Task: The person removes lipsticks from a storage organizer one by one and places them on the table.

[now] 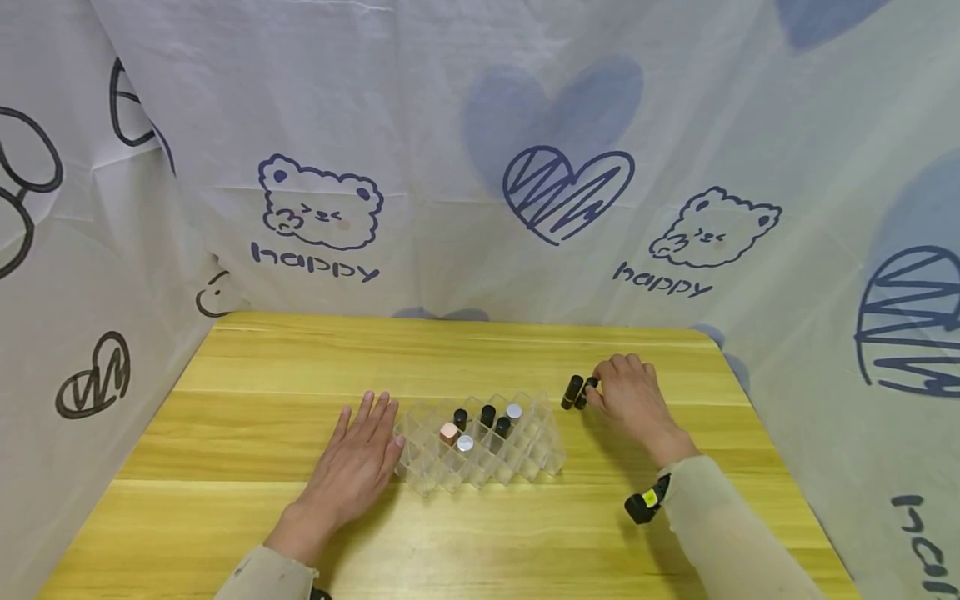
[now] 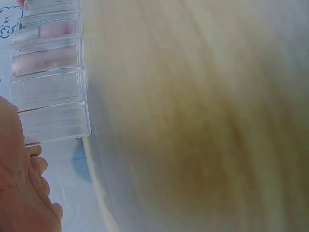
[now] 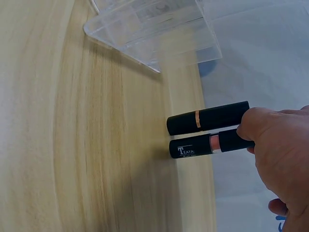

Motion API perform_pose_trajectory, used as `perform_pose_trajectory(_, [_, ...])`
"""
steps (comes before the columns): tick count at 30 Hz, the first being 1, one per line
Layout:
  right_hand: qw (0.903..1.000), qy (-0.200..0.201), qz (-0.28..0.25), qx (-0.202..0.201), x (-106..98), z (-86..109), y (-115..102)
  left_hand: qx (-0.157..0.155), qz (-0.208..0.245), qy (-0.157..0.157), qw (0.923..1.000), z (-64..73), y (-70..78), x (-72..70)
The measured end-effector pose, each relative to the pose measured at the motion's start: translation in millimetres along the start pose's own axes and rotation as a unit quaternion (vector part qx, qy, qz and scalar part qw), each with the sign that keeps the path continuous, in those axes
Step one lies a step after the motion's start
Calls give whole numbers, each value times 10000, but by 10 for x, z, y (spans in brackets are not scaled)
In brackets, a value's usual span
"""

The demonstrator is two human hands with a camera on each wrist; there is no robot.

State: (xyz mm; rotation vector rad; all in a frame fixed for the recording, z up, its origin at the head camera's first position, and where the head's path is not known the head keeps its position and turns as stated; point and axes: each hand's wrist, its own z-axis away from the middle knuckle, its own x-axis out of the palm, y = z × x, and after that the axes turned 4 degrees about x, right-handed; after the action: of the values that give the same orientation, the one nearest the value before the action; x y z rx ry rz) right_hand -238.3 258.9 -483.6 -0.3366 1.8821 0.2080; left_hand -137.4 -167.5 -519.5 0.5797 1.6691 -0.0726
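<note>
Inspector: What is nearest, as seen from where we stand?

Onlooker: Two pale sleeves point(image 1: 738, 533), at eight and four o'clock of the clear holder point(image 1: 480, 473) on the wooden table point(image 1: 187, 500). A black strap point(image 1: 649, 500) sits at the right wrist.

Inspector: State of the left hand point(image 1: 356, 462)?

Onlooker: Flat, fingers straight, at nine o'clock of the holder, thumb at its end.

Inspector: The holder?

Onlooker: Upright, with diamond-shaped slots. Six tubes point(image 1: 449, 432) show in it: three black-topped, two silvery, one pink.

Inspector: Farther on?

Onlooker: The right hand point(image 1: 633, 404), between two and three o'clock. Thumb and finger pinch the top end of a black lipstick point(image 3: 190, 147) marked "TEAYA", held upright at two o'clock of the holder. A second black lipstick point(image 3: 207, 118), gold-ringed, stands just beside it, on the holder's side.

Inspector: Farthest?

Onlooker: A white sheet point(image 1: 442, 83) behind the table at twelve o'clock, printed with hearts, bear faces and "happy".
</note>
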Motion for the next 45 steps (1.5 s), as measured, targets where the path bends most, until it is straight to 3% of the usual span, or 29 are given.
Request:
perform_pose_trajectory(32, [9990, -129, -235, 351, -66, -28, -50, 16, 61, 56, 10000, -4, 3, 7])
perform_pose_trajectory(38, [9987, 294, -349, 218, -191, -41, -146, -49, 104, -67, 9999, -15, -2, 10])
perform_pose_trajectory(45, [9931, 975, -578, -290, -311, -38, -463, 15, 81, 36, 10000, -10, 1, 8])
